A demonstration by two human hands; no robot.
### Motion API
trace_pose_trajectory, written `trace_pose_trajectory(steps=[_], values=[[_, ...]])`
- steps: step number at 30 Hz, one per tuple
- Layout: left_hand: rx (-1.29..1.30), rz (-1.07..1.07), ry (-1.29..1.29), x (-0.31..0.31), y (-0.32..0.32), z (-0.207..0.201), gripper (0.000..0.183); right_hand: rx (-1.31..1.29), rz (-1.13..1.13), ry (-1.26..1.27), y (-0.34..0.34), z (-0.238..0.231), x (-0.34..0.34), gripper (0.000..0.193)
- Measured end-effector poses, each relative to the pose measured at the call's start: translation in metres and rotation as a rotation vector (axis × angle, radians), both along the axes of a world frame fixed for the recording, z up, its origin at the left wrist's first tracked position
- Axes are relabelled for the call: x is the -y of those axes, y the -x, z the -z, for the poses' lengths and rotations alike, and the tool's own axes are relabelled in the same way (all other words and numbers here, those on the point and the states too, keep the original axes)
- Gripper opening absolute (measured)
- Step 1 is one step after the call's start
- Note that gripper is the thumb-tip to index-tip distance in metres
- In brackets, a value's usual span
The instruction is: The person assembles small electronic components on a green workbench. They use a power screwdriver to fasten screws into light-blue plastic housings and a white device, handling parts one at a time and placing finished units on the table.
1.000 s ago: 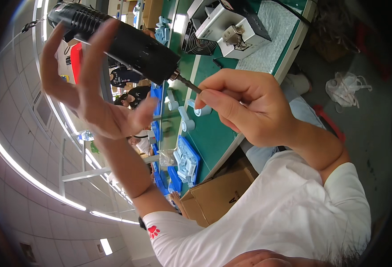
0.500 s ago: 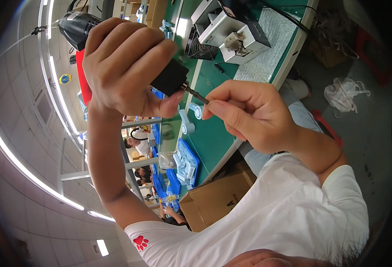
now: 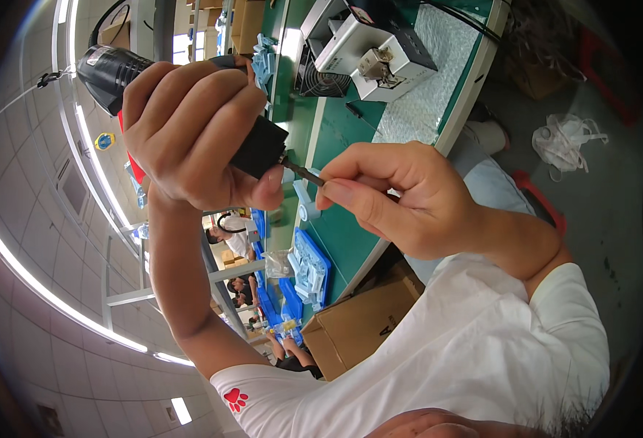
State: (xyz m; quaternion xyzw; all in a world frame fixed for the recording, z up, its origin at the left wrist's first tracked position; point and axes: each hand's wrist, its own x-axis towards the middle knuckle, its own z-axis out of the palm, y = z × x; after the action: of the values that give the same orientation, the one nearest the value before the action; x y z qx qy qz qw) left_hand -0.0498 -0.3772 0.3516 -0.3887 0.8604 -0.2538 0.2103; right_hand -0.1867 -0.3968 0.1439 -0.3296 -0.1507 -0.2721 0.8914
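Clearly, the left hand [image 3: 190, 135] wraps a black driver [image 3: 258, 148] (ribbed, squared-off), the right hand [image 3: 409, 197] pinching its slender bit [image 3: 303, 172].

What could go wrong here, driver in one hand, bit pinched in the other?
Spin: the left hand is wrapped around the black power driver while the right hand pinches the dark bit; if it starts turning, it might twist or nip the fingertips.

Drop: only thumb and fingertips hold the bit's far end, so it may slip if it comes loose from the driver.
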Motion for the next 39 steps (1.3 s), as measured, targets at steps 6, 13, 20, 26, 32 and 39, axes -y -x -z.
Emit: trace_pose_trajectory(steps=[6,13,20,26,32,39], values=[[0.015,-0.035,-0.017,-0.001,-0.003,0.002,0.06,-0.038,0.235,0.175,-0.002,0.001,0.004,0.011],[-0.08,0.115,0.054,0.012,-0.025,0.0,0.066,0.007,0.268,0.267,0.006,0.007,0.001,0.011],[-0.073,0.073,0.058,0.015,-0.019,0.004,0.058,-0.033,0.525,0.214,-0.006,0.003,0.001,0.007],[-0.117,0.075,0.068,0.017,-0.026,0.004,0.055,-0.039,0.512,0.182,-0.011,0.006,0.001,0.008],[-0.128,0.081,0.065,0.018,-0.025,0.007,0.056,0.007,0.518,0.242,-0.011,0.007,0.006,0.011],[-0.107,0.072,0.055,0.016,-0.023,0.005,0.055,-0.018,0.324,0.164,-0.012,0.003,0.01,0.008]])
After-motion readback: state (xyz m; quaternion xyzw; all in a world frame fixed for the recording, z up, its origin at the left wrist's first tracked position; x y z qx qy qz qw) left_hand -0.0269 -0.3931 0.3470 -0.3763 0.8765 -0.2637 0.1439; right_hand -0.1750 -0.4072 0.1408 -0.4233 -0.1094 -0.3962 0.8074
